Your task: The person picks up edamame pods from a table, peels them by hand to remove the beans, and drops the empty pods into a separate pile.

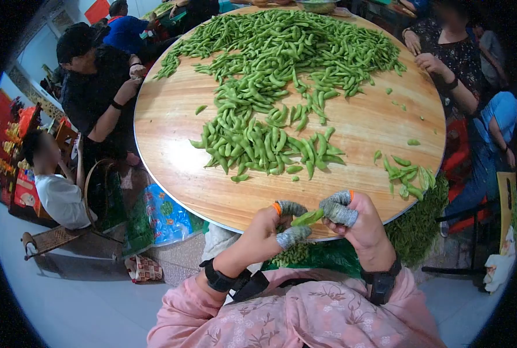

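Observation:
Between my two hands, over the near edge of the round wooden table (177,156), is a green pod (308,218). My left hand (273,227) has grey finger covers on its thumb and a finger, which close on the pod's left end. Similar covers show on my right hand (351,216), whose fingers pinch the pod's right end. Beyond my hands lies a large heap of green pods (258,87), stretching to the table's far side. A smaller group of pods (406,174) lies near the right edge.
Below the near edge are shelled beans (290,255) and a green pile (423,229) at the right. People stand at the left (90,87) and right (452,58) of the table. Another person (64,197) sits at far left. A blue bag (165,211) lies on the floor.

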The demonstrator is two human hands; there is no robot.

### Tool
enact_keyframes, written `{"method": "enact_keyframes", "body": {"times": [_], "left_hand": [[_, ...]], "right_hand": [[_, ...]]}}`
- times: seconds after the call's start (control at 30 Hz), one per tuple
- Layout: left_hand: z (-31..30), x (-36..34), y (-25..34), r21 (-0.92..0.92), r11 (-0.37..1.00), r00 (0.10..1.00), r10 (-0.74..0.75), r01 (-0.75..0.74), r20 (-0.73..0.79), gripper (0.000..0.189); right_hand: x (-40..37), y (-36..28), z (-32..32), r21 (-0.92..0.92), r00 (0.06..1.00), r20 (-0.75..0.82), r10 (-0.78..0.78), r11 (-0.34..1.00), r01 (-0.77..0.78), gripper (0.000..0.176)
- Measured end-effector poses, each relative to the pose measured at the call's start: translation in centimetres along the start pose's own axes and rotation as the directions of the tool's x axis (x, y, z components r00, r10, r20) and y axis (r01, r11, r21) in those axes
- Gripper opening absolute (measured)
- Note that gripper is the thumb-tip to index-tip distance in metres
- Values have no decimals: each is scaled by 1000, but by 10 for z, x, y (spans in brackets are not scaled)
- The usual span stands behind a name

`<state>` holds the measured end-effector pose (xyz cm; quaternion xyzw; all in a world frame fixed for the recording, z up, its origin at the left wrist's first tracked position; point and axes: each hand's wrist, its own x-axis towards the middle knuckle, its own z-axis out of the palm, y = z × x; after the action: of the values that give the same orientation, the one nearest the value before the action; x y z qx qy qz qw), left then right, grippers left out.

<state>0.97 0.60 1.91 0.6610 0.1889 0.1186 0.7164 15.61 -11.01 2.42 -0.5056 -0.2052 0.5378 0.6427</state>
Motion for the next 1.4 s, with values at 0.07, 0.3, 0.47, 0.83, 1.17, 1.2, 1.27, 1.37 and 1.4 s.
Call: {"method": "enact_keyframes", "body": {"times": [0.07, 0.3, 0.47, 0.83, 1.17, 1.2, 1.27, 1.37, 1.4], "left_hand": [[1, 2, 0, 123, 989, 996, 83, -77, -43, 13], [-2, 10, 0, 34, 997, 992, 58, -62, 111, 12], [-6, 7, 5, -192, 953, 965, -201, 233, 170, 13], [-7, -6, -5, 352, 936, 996, -6, -26, 91, 14], [-21, 37, 6, 858, 504, 976, 216, -102, -11, 21], [-21, 47, 7, 929, 369, 987, 158, -38, -22, 20], [-19, 60, 3, 965, 255, 986, 168, -61, 18, 12], [-17, 65, 1, 972, 187, 980, 165, -141, 110, 12], [-15, 60, 2, 968, 205, 984, 126, -146, 122, 11]], "right_hand": [[0, 2, 4, -63, 1000, -20, 12, 998, -13, 8], [3, 5, 7, -221, 985, 97, -140, 962, 158, 8], [8, 9, 3, -69, 990, 140, -25, 997, 35, 8], [3, 0, -5, -50, 996, -20, -92, 995, 91, 9], [-32, -40, -93, -572, 679, -462, -570, 777, 263, 22], [-37, -41, -95, -559, 618, -513, -595, 778, 286, 24], [-41, -36, -101, -543, 616, -535, -578, 794, 274, 24], [-43, -25, -105, -519, 683, -519, -514, 824, 226, 24], [-43, -22, -103, -516, 682, -521, -514, 826, 228, 24]]}}
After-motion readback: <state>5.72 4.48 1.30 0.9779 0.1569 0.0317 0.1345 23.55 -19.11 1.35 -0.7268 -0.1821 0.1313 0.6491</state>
